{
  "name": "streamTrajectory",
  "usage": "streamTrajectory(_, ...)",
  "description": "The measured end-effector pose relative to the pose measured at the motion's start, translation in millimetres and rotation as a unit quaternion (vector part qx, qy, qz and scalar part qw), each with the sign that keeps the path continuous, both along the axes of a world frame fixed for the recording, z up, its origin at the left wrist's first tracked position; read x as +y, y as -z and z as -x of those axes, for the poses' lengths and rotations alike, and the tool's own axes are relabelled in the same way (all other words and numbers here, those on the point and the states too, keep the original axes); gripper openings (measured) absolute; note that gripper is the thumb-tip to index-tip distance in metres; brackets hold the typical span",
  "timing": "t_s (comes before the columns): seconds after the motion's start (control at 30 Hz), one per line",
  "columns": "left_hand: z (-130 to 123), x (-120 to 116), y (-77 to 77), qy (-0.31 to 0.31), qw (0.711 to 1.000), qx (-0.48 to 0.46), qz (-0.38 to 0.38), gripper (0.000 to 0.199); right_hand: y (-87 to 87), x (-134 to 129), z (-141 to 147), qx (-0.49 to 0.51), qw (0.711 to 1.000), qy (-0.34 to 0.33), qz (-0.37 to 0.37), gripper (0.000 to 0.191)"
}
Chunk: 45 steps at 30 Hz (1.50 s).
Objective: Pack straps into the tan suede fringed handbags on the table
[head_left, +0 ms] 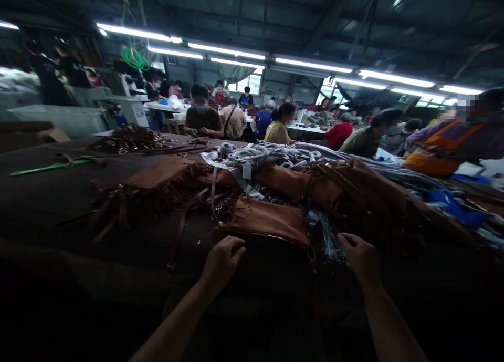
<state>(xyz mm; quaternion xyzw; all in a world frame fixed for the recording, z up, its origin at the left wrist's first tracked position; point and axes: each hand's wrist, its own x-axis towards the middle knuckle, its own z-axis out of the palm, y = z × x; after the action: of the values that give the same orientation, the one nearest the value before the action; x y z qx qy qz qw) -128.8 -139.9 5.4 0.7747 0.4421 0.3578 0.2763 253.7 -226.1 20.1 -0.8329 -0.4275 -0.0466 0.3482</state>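
A brown leather pouch with a zipper along its near edge lies between my hands on the dark table. My left hand is just below the pouch's left corner, its fingers curled, thumb and index finger slightly apart, with nothing seen between them. To the right of the pouch, my right hand hovers beside a bundle of clear plastic strands, fingers bent and a little apart, holding nothing visible. A thin brown strap with a metal clasp hangs toward the table's near edge.
Fringed brown pouches lie left, more brown pieces right. Behind them are grey coiled cords, a strap pile, a green strip and a blue item. Several people sit beyond; one in an orange apron stands right.
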Motion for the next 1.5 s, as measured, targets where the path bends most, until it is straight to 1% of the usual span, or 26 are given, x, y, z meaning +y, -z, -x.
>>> streamTrajectory(0.07,-8.6,-5.8,4.0,0.031,0.999,-0.002,0.014,0.018,-0.5,7.8,-17.4,0.009,1.000,-0.007,0.026,0.041)
streamTrajectory(0.13,-13.6,-10.8,6.1,0.050,0.998,-0.005,0.027,0.019,-1.4,16.4,-31.0,0.017,0.999,-0.002,0.034,0.041)
streamTrajectory(0.23,-12.9,-17.3,10.3,0.051,0.997,-0.007,0.056,0.020,-0.8,27.1,-47.4,0.022,0.999,-0.006,0.034,0.041)
streamTrajectory(0.33,-7.4,-25.5,20.1,0.044,0.995,0.002,0.086,0.022,3.0,36.8,-59.2,0.032,0.997,-0.029,0.058,0.040)
streamTrajectory(0.43,-5.3,-37.7,30.4,0.047,0.992,0.021,0.117,0.023,6.5,51.0,-65.3,0.028,0.996,-0.040,0.078,0.038)
streamTrajectory(0.5,-6.5,-46.7,33.4,0.055,0.989,0.036,0.134,0.022,6.3,63.6,-67.2,0.019,0.995,-0.046,0.087,0.034)
streamTrajectory(0.6,-7.4,-58.5,31.0,0.063,0.987,0.053,0.139,0.022,2.5,83.0,-69.1,0.007,0.995,-0.043,0.094,0.031)
streamTrajectory(0.7,-2.7,-67.3,27.8,0.060,0.986,0.063,0.139,0.023,-1.1,98.2,-70.1,0.005,0.995,-0.028,0.095,0.031)
streamTrajectory(0.83,7.2,-76.2,31.6,0.044,0.984,0.079,0.156,0.023,0.1,109.5,-69.3,0.023,0.995,-0.024,0.090,0.026)
streamTrajectory(0.93,9.8,-79.6,35.2,0.044,0.981,0.088,0.170,0.024,2.1,113.3,-70.1,0.045,0.996,-0.035,0.071,0.021)
streamTrajectory(1.03,7.2,-77.2,35.3,0.054,0.978,0.088,0.180,0.023,1.6,113.8,-74.2,0.070,0.995,-0.052,0.040,0.018)
streamTrajectory(1.1,3.4,-72.9,35.2,0.061,0.978,0.087,0.182,0.023,-0.3,111.6,-77.9,0.088,0.994,-0.062,0.011,0.024)
streamTrajectory(1.2,-6.2,-65.5,38.7,0.073,0.977,0.085,0.181,0.023,-4.4,104.3,-81.8,0.112,0.990,-0.070,-0.043,0.043)
streamTrajectory(1.27,-15.5,-62.3,42.4,0.089,0.975,0.086,0.186,0.024,-8.2,97.3,-82.7,0.121,0.987,-0.075,-0.075,0.051)
streamTrajectory(1.33,-26.1,-61.6,45.0,0.111,0.972,0.086,0.190,0.024,-12.8,90.0,-82.6,0.131,0.980,-0.090,-0.118,0.053)
streamTrajectory(1.43,-39.9,-64.4,44.3,0.141,0.968,0.091,0.188,0.024,-20.1,81.6,-82.9,0.143,0.966,-0.102,-0.191,0.051)
streamTrajectory(1.5,-45.3,-67.2,42.5,0.152,0.965,0.098,0.189,0.024,-24.4,78.9,-84.6,0.145,0.962,-0.094,-0.212,0.049)
